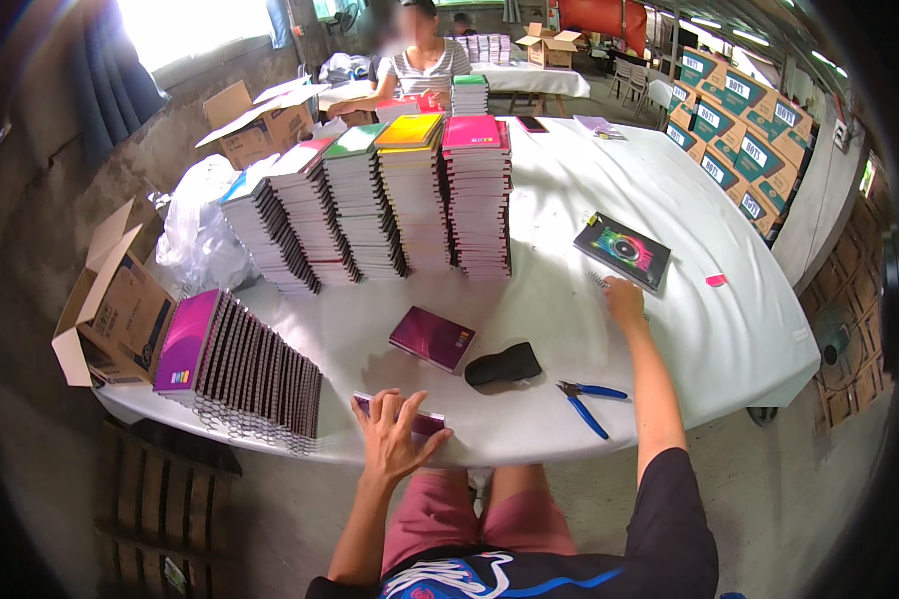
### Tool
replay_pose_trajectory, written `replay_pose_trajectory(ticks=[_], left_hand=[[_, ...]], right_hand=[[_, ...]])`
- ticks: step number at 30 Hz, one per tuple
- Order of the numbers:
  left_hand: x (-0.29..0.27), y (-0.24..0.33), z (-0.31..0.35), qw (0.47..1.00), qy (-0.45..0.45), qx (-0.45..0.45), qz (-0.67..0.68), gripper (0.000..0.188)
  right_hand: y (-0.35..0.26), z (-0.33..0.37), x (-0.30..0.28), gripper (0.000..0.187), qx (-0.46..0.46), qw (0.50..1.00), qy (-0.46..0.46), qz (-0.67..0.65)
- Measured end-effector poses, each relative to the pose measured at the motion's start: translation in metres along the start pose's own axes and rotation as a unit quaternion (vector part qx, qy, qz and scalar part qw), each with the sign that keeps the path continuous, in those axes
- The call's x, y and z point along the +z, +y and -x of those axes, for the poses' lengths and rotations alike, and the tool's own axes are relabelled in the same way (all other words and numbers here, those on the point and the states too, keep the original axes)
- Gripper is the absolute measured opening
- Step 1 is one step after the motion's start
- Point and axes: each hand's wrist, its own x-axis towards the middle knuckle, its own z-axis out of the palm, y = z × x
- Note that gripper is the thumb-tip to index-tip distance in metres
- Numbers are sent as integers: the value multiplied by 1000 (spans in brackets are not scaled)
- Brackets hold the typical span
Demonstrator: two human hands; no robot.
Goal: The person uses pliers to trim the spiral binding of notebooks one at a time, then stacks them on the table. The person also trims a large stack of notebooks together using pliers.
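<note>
Near the table's front edge my left hand (398,437) grips a small purple notebook (429,423), fingers over its top and the thumb at its right end. My right hand (625,301) is stretched forward, its fingers closed on a metal spiral wire (597,281); the fingertips show only in part. Just beyond that hand lies a black notebook (624,250) with a colourful round picture. Another purple notebook (431,337) lies flat in the middle, beside a black cloth pouch-like item (503,367). Blue-handled cutters (589,401) rest open between my arms.
Tall stacks of notebooks (477,210) stand across the back, and a leaning purple notebook stack (255,369) on the left. Open cartons (125,295) and plastic bags (205,225) line the left side. A pink scrap (716,281) lies right. A person (425,70) sits beyond the stacks.
</note>
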Motion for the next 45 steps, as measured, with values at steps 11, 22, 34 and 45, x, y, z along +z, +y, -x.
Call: replay_pose_trajectory(ticks=[11,22,34,45], left_hand=[[32,-3,1,992,119,-35,-28,48],[37,-5,8,985,165,-41,-12,36],[35,-6,11,985,166,-48,0,39],[32,-4,9,988,140,-59,4,44]], right_hand=[[-134,97,-118,32,-168,936,65,-303],[-229,196,-99,25,-158,851,-120,-486],[-231,191,-95,24,-187,849,-108,-482],[-220,189,-79,22,-158,766,-189,-594]])
